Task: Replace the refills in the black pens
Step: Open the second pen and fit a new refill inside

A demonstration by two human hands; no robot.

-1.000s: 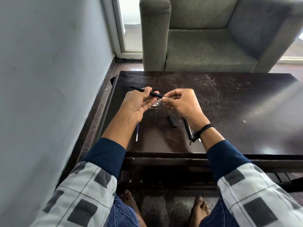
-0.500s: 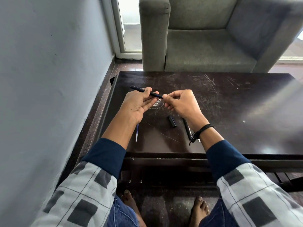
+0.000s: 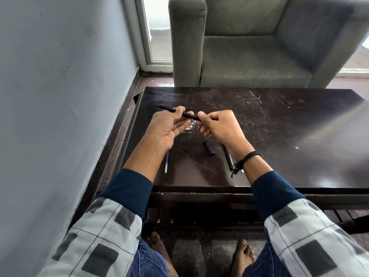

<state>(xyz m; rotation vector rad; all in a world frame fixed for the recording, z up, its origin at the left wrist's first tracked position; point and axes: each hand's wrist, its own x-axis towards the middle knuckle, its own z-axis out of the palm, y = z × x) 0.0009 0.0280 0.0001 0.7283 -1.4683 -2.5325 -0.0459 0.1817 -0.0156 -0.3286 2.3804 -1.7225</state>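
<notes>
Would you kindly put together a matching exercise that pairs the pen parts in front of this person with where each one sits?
Things
1. raised black pen
2. pen cap
3. blue refill
4. second black pen

Places
A. on the table, partly under the right wrist
B. on the table, beside the left forearm
C. above the table, held by the left hand and pinched at one end by the right hand
D. on the table, between the two forearms

Pairs: 1-C, 2-D, 3-B, 4-A
</notes>
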